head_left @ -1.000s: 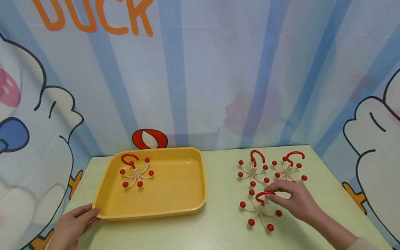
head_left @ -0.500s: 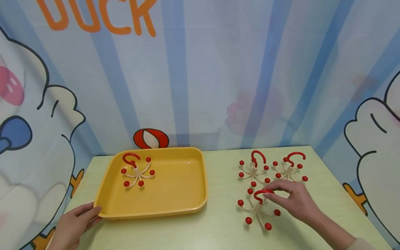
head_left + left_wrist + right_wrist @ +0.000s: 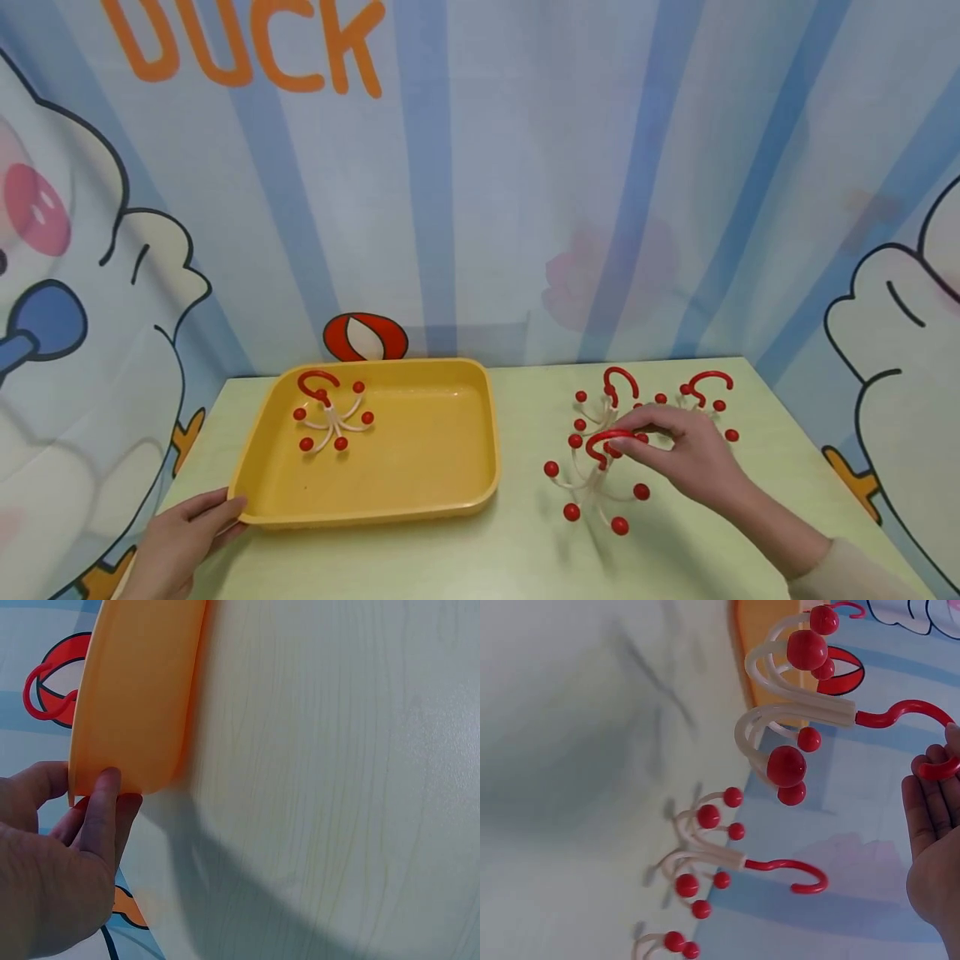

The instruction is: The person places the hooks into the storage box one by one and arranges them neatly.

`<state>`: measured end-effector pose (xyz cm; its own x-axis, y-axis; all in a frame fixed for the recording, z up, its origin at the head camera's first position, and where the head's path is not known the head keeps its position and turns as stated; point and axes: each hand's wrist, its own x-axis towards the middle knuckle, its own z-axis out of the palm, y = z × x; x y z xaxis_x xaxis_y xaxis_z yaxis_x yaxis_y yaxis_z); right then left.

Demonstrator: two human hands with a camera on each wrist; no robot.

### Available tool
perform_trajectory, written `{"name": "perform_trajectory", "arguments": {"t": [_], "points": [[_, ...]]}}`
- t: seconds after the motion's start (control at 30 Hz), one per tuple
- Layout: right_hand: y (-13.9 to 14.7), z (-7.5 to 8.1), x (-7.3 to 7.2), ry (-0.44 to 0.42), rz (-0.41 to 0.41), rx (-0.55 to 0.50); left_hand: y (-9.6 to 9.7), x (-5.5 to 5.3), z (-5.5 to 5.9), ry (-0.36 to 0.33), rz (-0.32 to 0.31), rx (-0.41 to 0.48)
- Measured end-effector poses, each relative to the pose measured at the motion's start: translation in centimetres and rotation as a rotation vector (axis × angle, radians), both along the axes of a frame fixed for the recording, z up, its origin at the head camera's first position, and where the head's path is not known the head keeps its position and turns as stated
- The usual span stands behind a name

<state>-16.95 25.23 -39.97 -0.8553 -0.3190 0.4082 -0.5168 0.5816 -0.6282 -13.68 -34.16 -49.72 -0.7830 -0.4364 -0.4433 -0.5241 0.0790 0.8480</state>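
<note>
Hanging below the pinching right hand (image 3: 688, 452), a red-hooked white hanger (image 3: 831, 711).

— Tray (image 3: 405, 467)?
— Plain yellow. Table (image 3: 517, 433): pale yellow-green, faintly grained.
— Hanger (image 3: 597, 479)?
— Red hook (image 3: 877, 719), red balls (image 3: 787, 766), cream stem (image 3: 832, 711). Other hangers (image 3: 724, 857) match.
— Backdrop (image 3: 491, 167)?
— Pale blue, darker blue stripes (image 3: 431, 167); orange lettering (image 3: 334, 50); white figures (image 3: 90, 458), black outlines.
— Sleeve (image 3: 847, 571)?
— Cream, recorded on the right arm (image 3: 772, 529).
</note>
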Motion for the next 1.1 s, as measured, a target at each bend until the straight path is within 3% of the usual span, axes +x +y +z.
{"name": "perform_trajectory", "arguments": {"t": [0.13, 0.37, 0.57, 0.8, 1.1], "points": [[-1.1, 1.1, -0.9, 0.035, 0.051, -0.025, 0.2, 0.1, 0.1, 0.000, 0.001, -0.011], [-3.5, 2.7, -2.7, 0.073, 0.112, -0.031, 1.0, 0.8, 1.3, 0.026, -0.016, 0.002], [-5.6, 3.7, -4.1, 0.072, 0.133, -0.031, 0.9, 0.7, 1.2, 0.030, -0.021, 0.008], [-8.2, 4.2, -5.6, -0.011, 0.173, -0.087, 0.6, 0.4, 0.5, 0.011, 0.001, 0.002], [-12.7, 4.6, -7.8, -0.118, 0.177, -0.128, 0.8, 0.7, 1.1, 0.034, -0.007, 0.021]]}}
